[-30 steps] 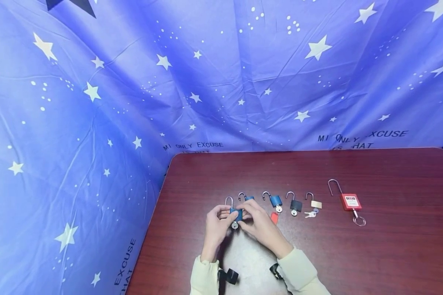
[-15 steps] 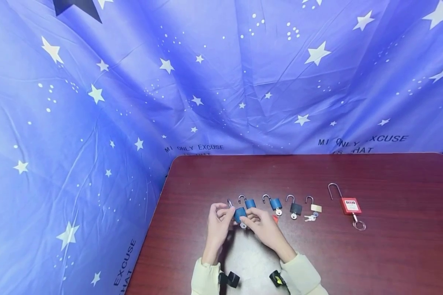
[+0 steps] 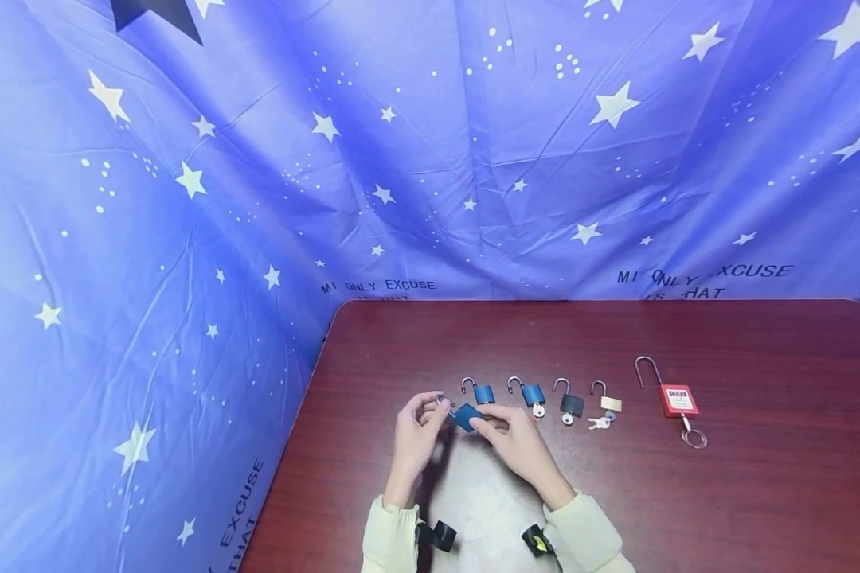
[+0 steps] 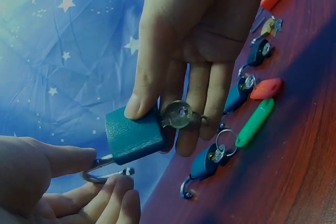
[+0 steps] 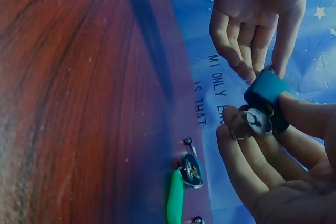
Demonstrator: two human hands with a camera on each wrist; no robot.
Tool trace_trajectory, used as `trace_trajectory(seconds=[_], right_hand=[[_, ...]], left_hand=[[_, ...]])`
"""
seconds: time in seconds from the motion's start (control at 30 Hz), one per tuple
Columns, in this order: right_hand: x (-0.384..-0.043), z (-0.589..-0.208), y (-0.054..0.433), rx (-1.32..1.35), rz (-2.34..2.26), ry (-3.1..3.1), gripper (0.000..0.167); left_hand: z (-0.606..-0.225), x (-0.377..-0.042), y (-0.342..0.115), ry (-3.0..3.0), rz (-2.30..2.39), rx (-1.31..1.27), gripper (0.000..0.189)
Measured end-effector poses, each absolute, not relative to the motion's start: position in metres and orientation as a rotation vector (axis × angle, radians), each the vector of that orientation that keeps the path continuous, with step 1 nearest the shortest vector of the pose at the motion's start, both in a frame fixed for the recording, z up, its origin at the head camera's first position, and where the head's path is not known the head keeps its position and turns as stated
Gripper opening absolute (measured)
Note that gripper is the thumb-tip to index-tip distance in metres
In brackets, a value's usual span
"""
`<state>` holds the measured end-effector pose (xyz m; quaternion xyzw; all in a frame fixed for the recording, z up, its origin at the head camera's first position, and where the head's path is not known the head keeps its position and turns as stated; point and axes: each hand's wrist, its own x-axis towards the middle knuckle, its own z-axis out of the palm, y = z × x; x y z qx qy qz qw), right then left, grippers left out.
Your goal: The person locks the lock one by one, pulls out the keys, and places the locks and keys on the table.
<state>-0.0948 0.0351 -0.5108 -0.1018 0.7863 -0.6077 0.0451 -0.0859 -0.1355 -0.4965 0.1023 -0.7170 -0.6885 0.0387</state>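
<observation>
Fingers of the left hand (image 3: 416, 434) have the shackle (image 3: 443, 400) of a blue padlock (image 3: 465, 416) pinched, while the right hand (image 3: 521, 447) grips its body, so in the head view it's held between the two, just beside the left end of a row on the dark red table (image 3: 760, 493). That row goes second blue padlock (image 3: 483, 394), third blue padlock (image 3: 533, 395), black padlock (image 3: 572, 406), brass padlock (image 3: 611, 404), then a red padlock (image 3: 679, 400) further right, all with shackles open. Left wrist cam: right thumb pressed on the held padlock's face, key (image 4: 180, 114) sticking out the bottom, shackle's free end out of the body. Green tag (image 4: 255, 123) is ringed to the second one, red tag (image 4: 266, 88) by the third. Right wrist cam has the same grip, key near the right fingertips, starry curtain (image 5: 320, 30) behind.
</observation>
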Motion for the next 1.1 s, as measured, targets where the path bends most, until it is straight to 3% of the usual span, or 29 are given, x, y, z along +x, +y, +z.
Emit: trace_trajectory(seconds=[0.33,0.63,0.83,1.1], right_hand=[[-0.098,-0.507,0.035,-0.245,-2.100,1.989,0.030],[-0.100,-0.503,0.035,-0.097,-2.187,1.889,0.030],[-0.098,-0.501,0.033,0.043,-2.246,1.822,0.027],[-0.095,-0.498,0.034,0.010,-2.295,1.835,0.029]], left_hand=[[-0.490,-0.089,-0.136,-2.230,-2.121,0.171,0.024],[-0.485,-0.093,-0.134,-2.263,-2.116,0.069,0.031],[-0.476,-0.095,-0.128,-2.284,-2.040,0.061,0.027],[-0.483,-0.096,-0.126,-2.296,-1.996,0.090,0.025]])
